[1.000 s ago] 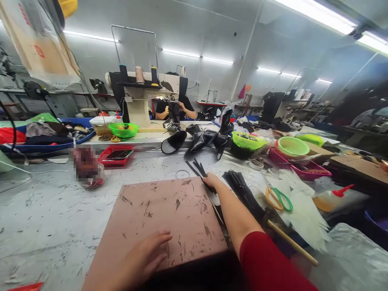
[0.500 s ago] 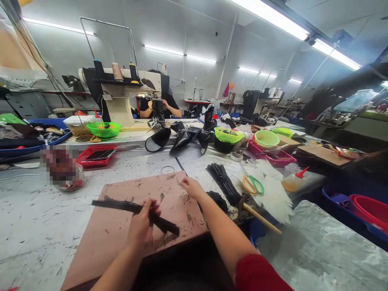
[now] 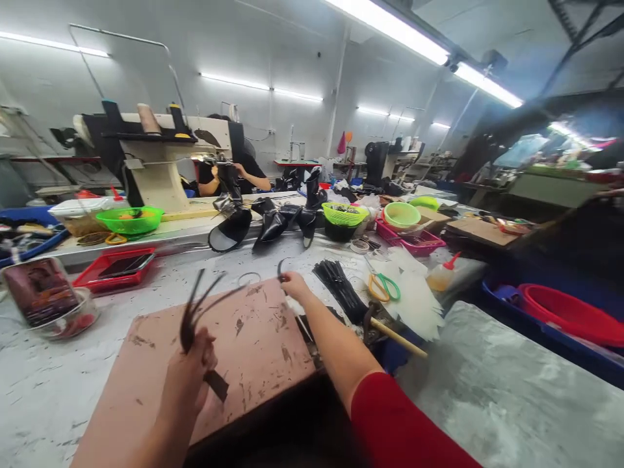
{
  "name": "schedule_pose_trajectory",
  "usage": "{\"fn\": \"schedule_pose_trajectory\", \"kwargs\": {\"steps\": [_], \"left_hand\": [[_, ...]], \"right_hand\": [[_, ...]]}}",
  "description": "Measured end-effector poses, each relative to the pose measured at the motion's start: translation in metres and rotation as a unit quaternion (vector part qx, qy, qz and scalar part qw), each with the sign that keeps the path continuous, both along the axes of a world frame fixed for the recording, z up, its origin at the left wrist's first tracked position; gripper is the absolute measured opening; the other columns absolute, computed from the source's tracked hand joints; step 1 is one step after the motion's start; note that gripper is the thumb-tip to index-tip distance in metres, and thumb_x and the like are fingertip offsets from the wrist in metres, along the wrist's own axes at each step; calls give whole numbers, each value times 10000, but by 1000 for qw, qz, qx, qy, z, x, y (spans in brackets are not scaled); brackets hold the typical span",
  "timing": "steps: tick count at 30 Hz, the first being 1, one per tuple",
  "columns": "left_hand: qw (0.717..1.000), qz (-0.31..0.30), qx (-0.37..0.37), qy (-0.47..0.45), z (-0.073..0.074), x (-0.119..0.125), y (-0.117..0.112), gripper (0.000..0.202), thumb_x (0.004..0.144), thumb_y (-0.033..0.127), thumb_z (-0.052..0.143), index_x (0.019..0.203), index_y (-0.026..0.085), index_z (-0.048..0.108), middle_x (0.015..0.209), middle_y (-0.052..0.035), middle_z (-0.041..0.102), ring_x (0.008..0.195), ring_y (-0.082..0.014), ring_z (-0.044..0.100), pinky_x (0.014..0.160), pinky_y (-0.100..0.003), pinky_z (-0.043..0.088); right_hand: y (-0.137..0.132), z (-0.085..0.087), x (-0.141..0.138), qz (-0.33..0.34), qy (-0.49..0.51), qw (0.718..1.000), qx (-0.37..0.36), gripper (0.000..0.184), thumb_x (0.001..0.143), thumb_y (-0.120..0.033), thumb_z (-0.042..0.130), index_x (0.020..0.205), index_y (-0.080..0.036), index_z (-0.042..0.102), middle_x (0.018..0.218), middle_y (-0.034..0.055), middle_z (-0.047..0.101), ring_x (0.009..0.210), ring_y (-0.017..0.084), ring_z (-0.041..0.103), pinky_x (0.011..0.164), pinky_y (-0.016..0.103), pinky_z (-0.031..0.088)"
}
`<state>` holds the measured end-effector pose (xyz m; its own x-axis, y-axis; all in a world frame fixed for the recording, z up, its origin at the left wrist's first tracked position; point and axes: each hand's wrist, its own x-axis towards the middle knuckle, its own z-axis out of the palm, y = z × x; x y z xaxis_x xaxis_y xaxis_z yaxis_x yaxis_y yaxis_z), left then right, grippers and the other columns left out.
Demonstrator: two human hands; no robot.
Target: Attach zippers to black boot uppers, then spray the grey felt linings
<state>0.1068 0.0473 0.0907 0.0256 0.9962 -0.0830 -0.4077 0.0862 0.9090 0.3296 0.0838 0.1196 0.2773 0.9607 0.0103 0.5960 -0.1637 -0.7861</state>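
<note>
Swung up from lying flat half a second ago: black strips [image 3: 197, 305], now blurred, clamped in the closed fingers [image 3: 207, 354] of the left hand [image 3: 188, 380] over the near part of the pink board [image 3: 253, 338]. At the board's far corner, right hand [image 3: 294, 286] pinched on another strip end [image 3: 281, 265]. Likely trouble: whipping strips slipping loose, or snagging the strip bundle [image 3: 338, 289] right of the board.

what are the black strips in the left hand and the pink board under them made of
The black strips in the left hand look like thin leather or faux leather: dark, faintly glossy, curving limply, though motion blur leaves it open. The pink board looks like a matte rubber or plastic slab, scuffed and marked with dark smears.
</note>
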Motion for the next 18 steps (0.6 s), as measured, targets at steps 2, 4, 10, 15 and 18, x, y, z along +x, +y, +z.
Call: {"fn": "schedule_pose_trajectory", "kwargs": {"steps": [2, 4, 10, 15, 18], "left_hand": [[998, -24, -33, -48, 9, 9, -4, 437, 496, 483, 746, 626, 140, 508, 393, 102, 300, 333, -11, 226, 340, -148, 198], [993, -75, -69, -60, 10, 18, -11, 468, 478, 497, 751, 708, 142, 552, 408, 102, 331, 334, -10, 237, 344, -138, 227], [971, -181, -70, 142, -15, 26, -37, 435, 397, 471, 775, 524, 158, 503, 448, 20, 471, 445, -136, 458, 412, -236, 368], [912, -272, 172, 254, -14, 26, -51, 313, 550, 484, 687, 544, 181, 607, 570, -43, 606, 632, -224, 567, 588, -278, 465], [914, -282, 179, 232, -10, 30, -55, 228, 525, 377, 720, 609, 175, 655, 633, -59, 641, 702, -266, 589, 604, -294, 479]], "right_hand": [[-21, 5, -19, 52, 13, 998, 13, 320, 815, -57, 473, 1064, -234, 568, 865, -34, 625, 738, 105, 577, 648, 209, 469], [-50, 2, -41, 128, 21, 991, 12, 380, 732, -17, 499, 984, -282, 601, 716, -106, 581, 663, 84, 556, 591, 166, 434], [-129, -31, -68, 266, 37, 963, -10, 193, 625, -114, 689, 789, -189, 619, 652, -70, 533, 636, 93, 515, 606, 183, 409], [-141, -26, -57, 142, 172, 974, 42, 426, 680, -356, 690, 1066, -210, 585, 1062, 45, 578, 948, 196, 555, 818, 326, 438], [-142, -10, -72, 204, 299, 920, 153, 451, 681, -471, 651, 1035, -206, 561, 1010, 56, 596, 995, 209, 556, 898, 370, 415]]}}
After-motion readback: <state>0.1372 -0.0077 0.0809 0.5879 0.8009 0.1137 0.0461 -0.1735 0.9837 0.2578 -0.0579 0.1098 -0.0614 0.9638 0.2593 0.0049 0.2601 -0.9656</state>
